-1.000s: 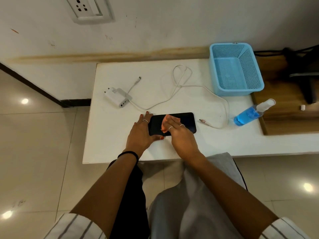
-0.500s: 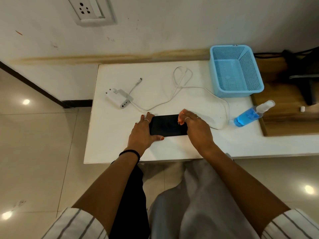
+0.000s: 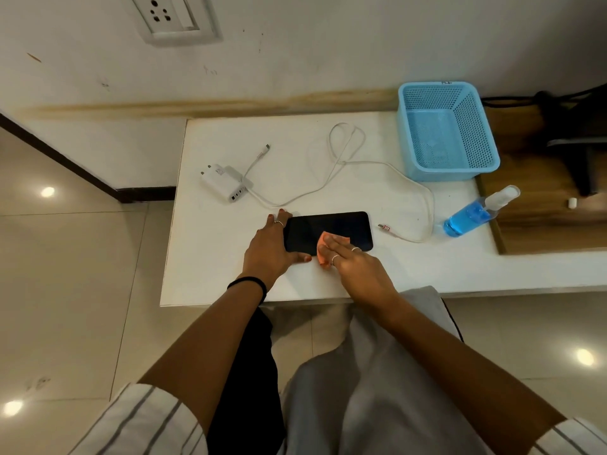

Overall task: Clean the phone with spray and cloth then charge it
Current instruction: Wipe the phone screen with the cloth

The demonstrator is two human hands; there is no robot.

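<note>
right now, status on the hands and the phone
Left hand steadies phone at its end. Right hand presses orange cloth flat on screen. Charger cable unplugged, nothing in the way.

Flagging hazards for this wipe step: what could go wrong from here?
1. The left hand steadies only the left end of the black slab phone; a hard stroke by the right hand with the small orange cloth could slide it.
2. The white charging cable ends just right of the phone, so a long wipe may snag it.
3. The clear spray bottle of blue liquid lies on its side at the white table's edge and might roll.
</note>
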